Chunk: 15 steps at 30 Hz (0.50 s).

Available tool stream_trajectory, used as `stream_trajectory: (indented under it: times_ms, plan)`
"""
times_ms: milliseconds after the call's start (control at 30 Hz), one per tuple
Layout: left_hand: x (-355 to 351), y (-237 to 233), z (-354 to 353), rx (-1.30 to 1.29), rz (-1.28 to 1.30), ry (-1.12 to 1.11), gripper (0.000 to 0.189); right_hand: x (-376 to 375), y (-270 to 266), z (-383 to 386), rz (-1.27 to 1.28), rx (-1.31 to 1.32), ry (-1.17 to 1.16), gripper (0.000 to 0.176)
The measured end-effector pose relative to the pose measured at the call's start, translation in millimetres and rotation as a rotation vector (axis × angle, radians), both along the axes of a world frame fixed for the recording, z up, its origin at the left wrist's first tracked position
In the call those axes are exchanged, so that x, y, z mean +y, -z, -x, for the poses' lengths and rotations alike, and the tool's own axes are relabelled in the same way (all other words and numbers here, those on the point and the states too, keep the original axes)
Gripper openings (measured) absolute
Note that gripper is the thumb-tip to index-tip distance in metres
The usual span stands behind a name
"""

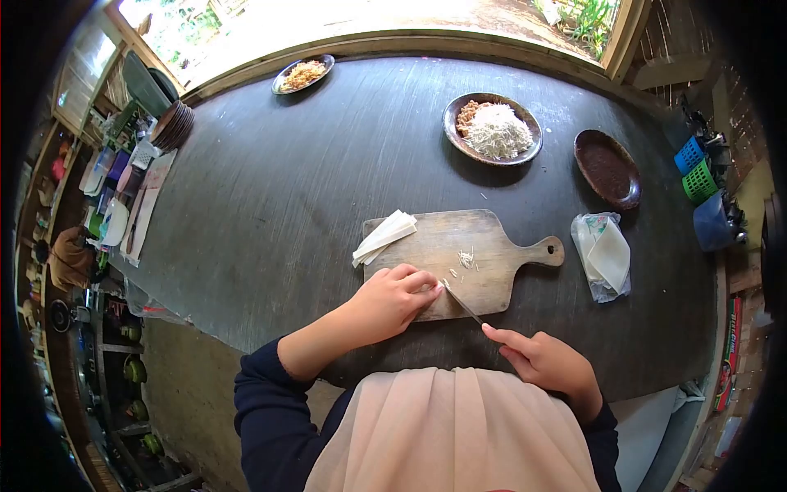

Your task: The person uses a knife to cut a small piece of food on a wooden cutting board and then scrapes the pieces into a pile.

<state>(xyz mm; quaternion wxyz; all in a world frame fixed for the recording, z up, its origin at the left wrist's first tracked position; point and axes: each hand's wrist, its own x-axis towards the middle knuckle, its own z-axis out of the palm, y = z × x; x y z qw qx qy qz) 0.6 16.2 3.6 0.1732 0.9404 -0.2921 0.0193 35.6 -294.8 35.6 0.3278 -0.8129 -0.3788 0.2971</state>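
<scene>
Head view: we see the left hand (pixel 393 297), fingers curled together, pressing on the near-left of the cutting board (pixel 492 246), mid surface (pixel 270 205); what's under them is hidden. Right hand (pixel 548 362) fingers clamped on the knife (pixel 461 302), blade tip beside the left fingertips. White shreds (pixel 466 258) lie just beyond; wrapper stack (pixel 384 236) at the board's far-left corner.

The one camera, worn on the head, looks forward and steeply down from close above the left hand (pixel 392 299) and right hand (pixel 548 361) at the cutting board (pixel 500 246), its wide round lens taking in the whole worktop (pixel 270 213) up to the window (pixel 369 16).
</scene>
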Motion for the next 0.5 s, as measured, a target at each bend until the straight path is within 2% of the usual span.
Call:
stream_trajectory:
  times_ms: [500]
  plan:
    - [0.9, -0.6, -0.9, 0.011, 0.032, 0.006, 0.039, 10.4, 6.2, 1.3, -0.033, -0.086, 0.004, 0.05]
